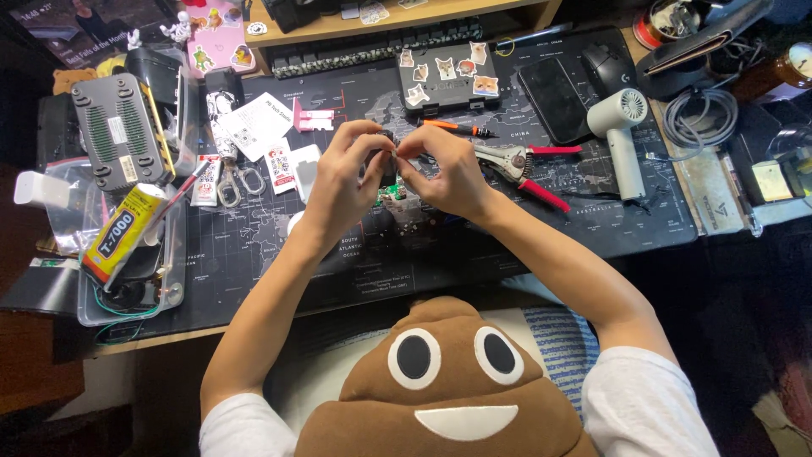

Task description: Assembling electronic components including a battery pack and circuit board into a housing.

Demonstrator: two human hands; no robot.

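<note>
Green circuit board (391, 196) pinched between both hands over the dark map-printed desk mat (254, 245).

From my feed I see the left hand (342, 173) and right hand (444, 173) drawn together at mid-desk, fingertips (391, 151) meeting on a small dark part at the top of the board; both hands are closed around it, though I cannot tell exactly what the part is, since the fingers hide most of it. Red-handled wire strippers (524, 169) lie just beside the right hand, with an orange-handled screwdriver (452, 129) above them. Further right a white handheld fan (624, 135) stands near a black phone (554, 97) and mouse (607, 68). Left of the hands are scissors (239, 182), paper cards, and a clear box (127, 254) holding a yellow glue tube (118, 233). A brown plush cushion (444, 381) sits at the desk's near edge.
</note>
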